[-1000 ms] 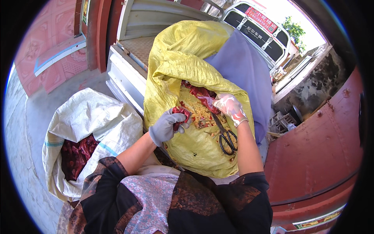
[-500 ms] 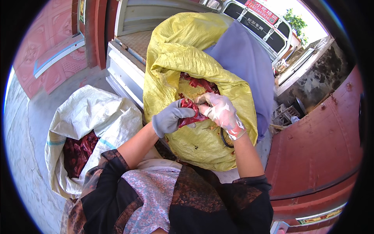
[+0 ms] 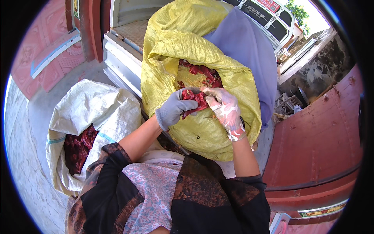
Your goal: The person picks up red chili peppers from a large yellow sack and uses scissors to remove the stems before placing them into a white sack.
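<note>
Both gloved hands meet over the mouth of the yellow sack (image 3: pixel 187 46): the left hand (image 3: pixel 174 110) curls around a clump of dried red chillies (image 3: pixel 194 102), and the right hand (image 3: pixel 225 110) pinches at the same clump, apparently at a stem, though the fingers hide the exact grip. The yellow sack looks well filled with chillies and loose seed. The white sack (image 3: pixel 97 113) to the left holds a modest dark-red heap, so most of the sorting probably remains.
</note>
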### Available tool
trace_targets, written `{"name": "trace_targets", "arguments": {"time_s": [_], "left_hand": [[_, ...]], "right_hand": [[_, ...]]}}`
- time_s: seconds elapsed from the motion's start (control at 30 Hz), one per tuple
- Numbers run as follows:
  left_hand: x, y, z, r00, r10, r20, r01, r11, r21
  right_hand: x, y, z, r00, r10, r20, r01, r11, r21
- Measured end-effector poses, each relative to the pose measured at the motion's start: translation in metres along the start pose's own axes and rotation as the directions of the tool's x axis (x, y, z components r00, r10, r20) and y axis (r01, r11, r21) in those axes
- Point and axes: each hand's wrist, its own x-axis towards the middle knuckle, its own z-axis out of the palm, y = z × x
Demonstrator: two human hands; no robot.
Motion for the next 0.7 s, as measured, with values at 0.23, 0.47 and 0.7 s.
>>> {"name": "trace_targets", "arguments": {"time_s": [0.23,0.47,0.7], "left_hand": [[-0.011,0.006,-0.001,0.981,-0.121,0.152,0.121,0.993,0.010],[-0.025,0.014,0.017,0.974,-0.102,0.204,0.098,0.995,0.029],[-0.036,0.012,0.005,0.959,-0.234,0.158,0.219,0.970,0.106]], "right_hand": [[-0.005,-0.028,0.007,0.959,-0.249,0.137,0.282,0.770,-0.572],[-0.014,-0.032,0.014,0.979,-0.202,-0.024,0.181,0.918,-0.353],[-0.030,-0.020,0.035,0.890,0.456,0.000,-0.417,0.814,0.404]]}}
